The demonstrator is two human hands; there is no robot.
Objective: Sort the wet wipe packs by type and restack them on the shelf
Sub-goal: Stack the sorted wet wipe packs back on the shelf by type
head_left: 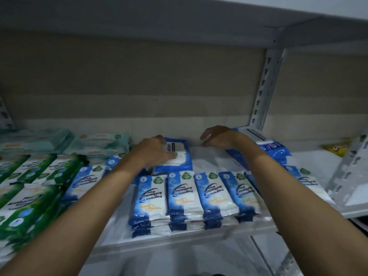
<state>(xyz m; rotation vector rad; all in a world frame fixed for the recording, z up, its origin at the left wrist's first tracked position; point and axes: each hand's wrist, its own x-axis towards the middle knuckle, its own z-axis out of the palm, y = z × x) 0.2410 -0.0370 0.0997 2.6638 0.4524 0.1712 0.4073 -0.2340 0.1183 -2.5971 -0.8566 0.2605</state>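
Observation:
My left hand (156, 150) lies on top of a large blue and white wipe pack (179, 156) at the back middle of the white shelf (209, 162), fingers curled over its far edge. My right hand (218, 137) hovers to the right of that pack, fingers loosely bent and holding nothing, beside a stack of similar large blue packs (266, 148). In front stand rows of blue and white antibacterial packs (183, 196). Green and white packs (29, 196) fill the left side. Pale green packs (95, 144) lie at the back left.
A perforated metal upright (262, 90) rises at the back right. A yellow packet (336, 148) lies on the neighbouring shelf to the right. The shelf above (179, 16) hangs low overhead. A bare strip of shelf shows between the two large blue stacks.

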